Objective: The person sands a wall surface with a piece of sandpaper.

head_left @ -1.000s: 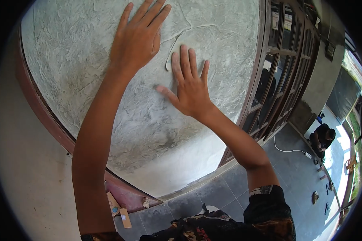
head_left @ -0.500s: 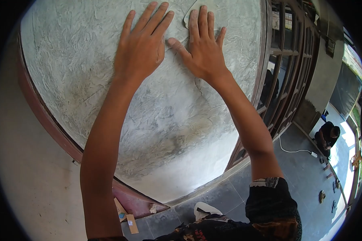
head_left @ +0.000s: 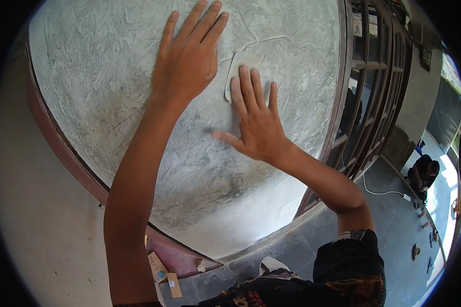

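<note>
My right hand (head_left: 261, 128) presses a thin, pale, round-edged plaster spreader (head_left: 243, 60) against the textured grey-green plastered wall (head_left: 112, 97). The fingers stretch over the spreader's face and cover part of it, while the thumb sticks out to the left over the wall. Higher up and to the left, my left hand (head_left: 187, 61) lies flat on the wall with its fingers spread and nothing in it. A thin raised ridge of plaster (head_left: 253, 38) runs above the spreader.
A dark-framed glass window (head_left: 363, 87) borders the wall on the right. Below are a reddish ledge (head_left: 182, 256) with cardboard pieces (head_left: 158, 267) and a grey tiled floor (head_left: 287, 248). A person (head_left: 422, 174) crouches at far right, near a white extension cord (head_left: 384, 193).
My right hand has slid down the wall, carrying the spreader with it, and its elbow has bent outward. The left hand stays in nearly the same place. The view has shifted slightly.
</note>
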Demonstrator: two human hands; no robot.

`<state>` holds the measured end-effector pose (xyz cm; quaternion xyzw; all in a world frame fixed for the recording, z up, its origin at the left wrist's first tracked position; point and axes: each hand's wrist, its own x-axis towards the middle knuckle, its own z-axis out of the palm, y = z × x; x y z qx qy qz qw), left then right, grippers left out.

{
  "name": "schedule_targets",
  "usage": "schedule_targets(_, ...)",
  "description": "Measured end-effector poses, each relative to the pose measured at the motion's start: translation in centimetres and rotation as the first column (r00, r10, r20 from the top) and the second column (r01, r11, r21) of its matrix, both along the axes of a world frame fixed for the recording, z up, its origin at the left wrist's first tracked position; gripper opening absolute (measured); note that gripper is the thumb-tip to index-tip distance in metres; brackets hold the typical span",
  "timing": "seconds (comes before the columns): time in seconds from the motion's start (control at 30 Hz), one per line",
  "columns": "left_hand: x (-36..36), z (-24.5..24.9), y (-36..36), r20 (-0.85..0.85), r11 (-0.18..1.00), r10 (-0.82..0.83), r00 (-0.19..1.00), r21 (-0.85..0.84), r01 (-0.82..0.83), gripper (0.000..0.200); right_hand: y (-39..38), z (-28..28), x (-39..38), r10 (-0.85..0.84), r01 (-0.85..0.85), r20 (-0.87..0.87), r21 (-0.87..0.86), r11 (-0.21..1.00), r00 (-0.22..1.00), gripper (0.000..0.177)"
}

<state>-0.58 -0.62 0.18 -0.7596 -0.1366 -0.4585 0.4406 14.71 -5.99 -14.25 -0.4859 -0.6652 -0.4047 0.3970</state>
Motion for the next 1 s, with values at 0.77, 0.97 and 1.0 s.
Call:
schedule_targets(0.77, 0.3, 0.0, -0.3, 0.018, 0.999, 0.025, 1.000, -0.046, -0.025, 0.047, -0.3, -1.6, 0.2, -0.022, 0.046, 0.177, -0.132, 0.990, 0.984, 0.103)
schedule_targets(0.97, 0.4, -0.7, 2.3, 0.066, 0.991, 0.080, 0.995, 0.103, -0.086, 0.054, 2.0, 7.8, 3.6, -0.146, 0.149, -0.028, 0.162, 0.975, 0.989, 0.107)
schedule_targets(1.0, 0.3, -0.6, 1.7, 0.067, 0.991, 0.083, 0.994, 0.098, -0.090, 0.054, 1.9, 6.9, 2.9, -0.136, 0.136, -0.008, 0.170, 0.976, 0.991, 0.108)
